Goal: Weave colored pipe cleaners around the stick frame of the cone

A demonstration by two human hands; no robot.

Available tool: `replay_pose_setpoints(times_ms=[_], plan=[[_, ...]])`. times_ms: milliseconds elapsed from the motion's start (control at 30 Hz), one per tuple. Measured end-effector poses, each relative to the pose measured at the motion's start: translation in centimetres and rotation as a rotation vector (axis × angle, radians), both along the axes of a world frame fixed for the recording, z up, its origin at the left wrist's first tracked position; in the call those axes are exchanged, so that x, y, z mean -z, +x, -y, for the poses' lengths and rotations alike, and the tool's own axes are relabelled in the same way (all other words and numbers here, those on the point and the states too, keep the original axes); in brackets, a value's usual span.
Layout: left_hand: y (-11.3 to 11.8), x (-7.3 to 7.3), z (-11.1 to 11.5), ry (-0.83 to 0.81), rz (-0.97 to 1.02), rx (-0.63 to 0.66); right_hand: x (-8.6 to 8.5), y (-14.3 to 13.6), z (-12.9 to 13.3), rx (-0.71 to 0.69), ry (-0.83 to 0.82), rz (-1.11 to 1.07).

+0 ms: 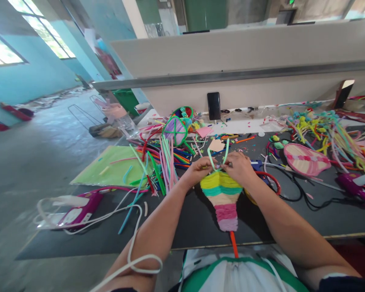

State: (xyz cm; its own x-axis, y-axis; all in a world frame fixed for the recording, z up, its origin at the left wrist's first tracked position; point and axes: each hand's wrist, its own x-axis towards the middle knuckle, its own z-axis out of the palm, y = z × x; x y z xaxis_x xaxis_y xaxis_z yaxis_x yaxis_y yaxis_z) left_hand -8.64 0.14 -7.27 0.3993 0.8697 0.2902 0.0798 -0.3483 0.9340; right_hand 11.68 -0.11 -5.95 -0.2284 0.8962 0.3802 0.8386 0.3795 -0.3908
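A striped craft piece (221,198) made of pipe cleaners lies before me, banded yellow, teal, cream, dark pink and lilac, with an orange stem (234,243) toward my body. At its top edge a pale green pipe cleaner (226,149) is bent so that both ends stick up. My left hand (199,169) is closed in a pinch on the left side of this pipe cleaner. From the right, my right hand (239,167) pinches it near the middle of the bend. The fingertips almost meet, and they partly hide the spot where it joins the craft piece.
Loose pipe cleaners (168,166) and a green sheet (105,167) lie to the left. Purple power strips (82,209) with trailing cables flank the work. A pink oval craft piece (305,159) rests at right. A phone (213,106) leans against the back panel (176,95).
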Motion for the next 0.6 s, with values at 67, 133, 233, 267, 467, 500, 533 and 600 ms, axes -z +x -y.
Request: replay_pose_setpoints(times_ms=[67,133,233,267,467,500,533,600], plan=[[-0.1,-0.1,0.0,-0.017,0.003,-0.001,0.0,0.3,-0.2,-0.025,-0.023,-0.039],[0.0,0.0,-0.1,-0.040,0.029,-0.020,0.0,0.6,-0.5,-0.062,-0.051,-0.084],[0.2,0.2,-0.3,-0.084,0.100,-0.065,0.1,0.5,-0.6,-0.124,-0.079,-0.172],[0.3,0.3,-0.3,-0.099,0.116,-0.072,0.1,0.4,-0.5,-0.140,-0.077,-0.187],[0.7,1.2,-0.4,-0.197,0.152,-0.136,0.7,-1.6,1.0,-0.141,-0.098,-0.122],[0.6,1.2,-0.4,-0.211,0.154,-0.137,0.8,-2.0,1.1,-0.135,-0.107,-0.134],[0.5,1.3,-0.4,-0.215,0.152,-0.135,1.0,-2.2,1.2,-0.133,-0.110,-0.150],[0.3,1.1,-0.5,-0.188,0.138,-0.131,1.2,-2.5,1.2,-0.141,-0.095,-0.181]])
